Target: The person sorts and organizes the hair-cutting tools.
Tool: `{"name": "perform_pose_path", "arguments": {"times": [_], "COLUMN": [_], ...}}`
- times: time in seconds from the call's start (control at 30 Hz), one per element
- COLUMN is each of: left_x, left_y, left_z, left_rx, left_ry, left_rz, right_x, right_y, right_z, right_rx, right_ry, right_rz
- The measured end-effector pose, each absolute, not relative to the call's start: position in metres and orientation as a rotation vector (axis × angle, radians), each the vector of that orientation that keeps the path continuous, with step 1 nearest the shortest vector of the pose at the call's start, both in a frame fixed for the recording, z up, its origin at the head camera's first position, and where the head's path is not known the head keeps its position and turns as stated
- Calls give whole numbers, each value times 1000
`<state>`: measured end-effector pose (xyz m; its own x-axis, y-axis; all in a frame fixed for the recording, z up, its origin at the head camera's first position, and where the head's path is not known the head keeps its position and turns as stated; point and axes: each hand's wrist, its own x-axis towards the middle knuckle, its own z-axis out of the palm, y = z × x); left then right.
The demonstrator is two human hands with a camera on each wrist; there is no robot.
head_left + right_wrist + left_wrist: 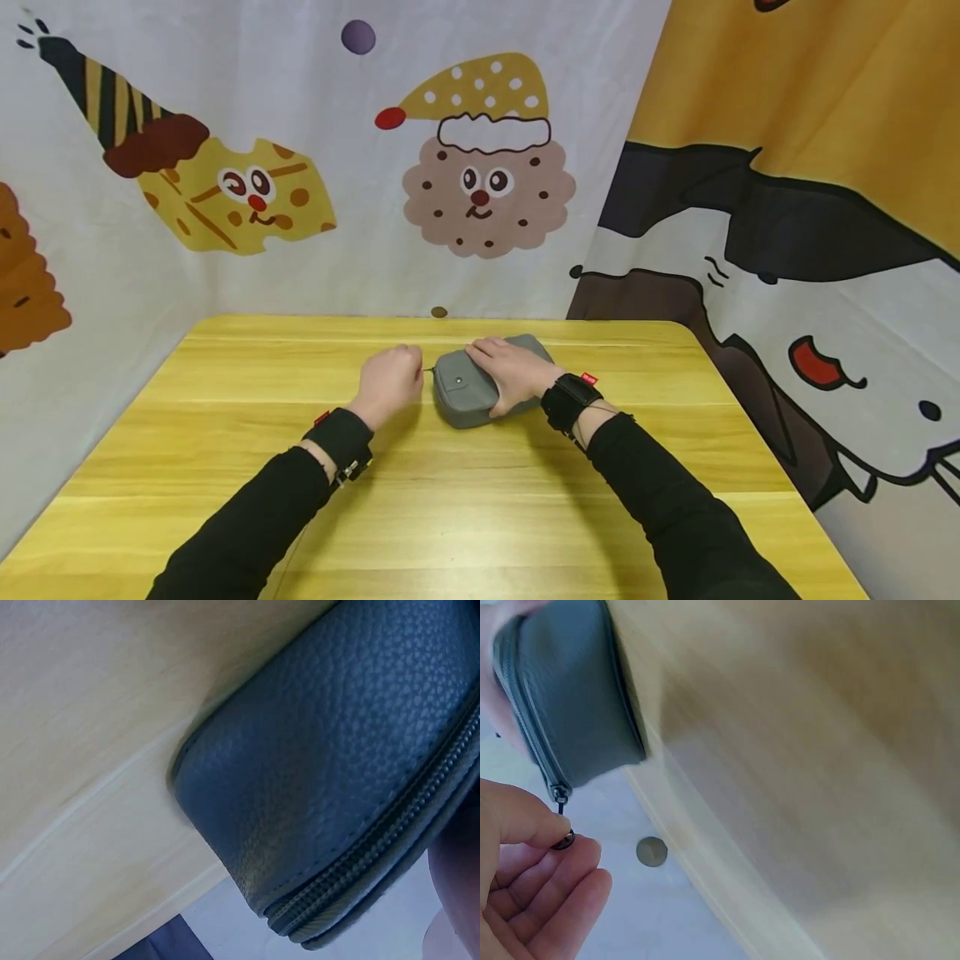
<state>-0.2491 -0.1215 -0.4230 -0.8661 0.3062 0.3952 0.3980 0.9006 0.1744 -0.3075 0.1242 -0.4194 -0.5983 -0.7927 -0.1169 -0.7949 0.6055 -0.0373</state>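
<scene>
A grey zippered pouch (459, 392) with pebbled leather-like sides and a small snap on top sits on the wooden table. My right hand (517, 372) grips it from above, thumb down the near side and fingers over the top toward the far side. At the pouch's left end, my left hand (392, 383) pinches the dark zipper pull (564, 838) between thumb and forefinger. The pull is drawn out straight from the slider (559, 793) at the pouch's corner. Along the right wrist view's lower edge, the zipper (375, 840) runs with its teeth closed.
The table (450, 517) has light yellow wood grain, and its far edge meets a white cartoon-print curtain (300, 75). Another curtain with a large cartoon figure (675, 250) hangs along the right side. Each wrist wears a black strap (341, 439).
</scene>
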Motion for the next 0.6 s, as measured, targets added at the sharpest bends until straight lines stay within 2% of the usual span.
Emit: {"name": "perform_pose_path", "arguments": {"times": [0.6], "left_x": [-274], "left_y": [-128], "left_z": [-432], "left_rx": [-596], "left_ry": [-2671], "left_rz": [-332], "right_x": [-308], "right_y": [124], "right_z": [-419], "right_rx": [-1363], "right_ry": [2698], "right_rz": [12]}}
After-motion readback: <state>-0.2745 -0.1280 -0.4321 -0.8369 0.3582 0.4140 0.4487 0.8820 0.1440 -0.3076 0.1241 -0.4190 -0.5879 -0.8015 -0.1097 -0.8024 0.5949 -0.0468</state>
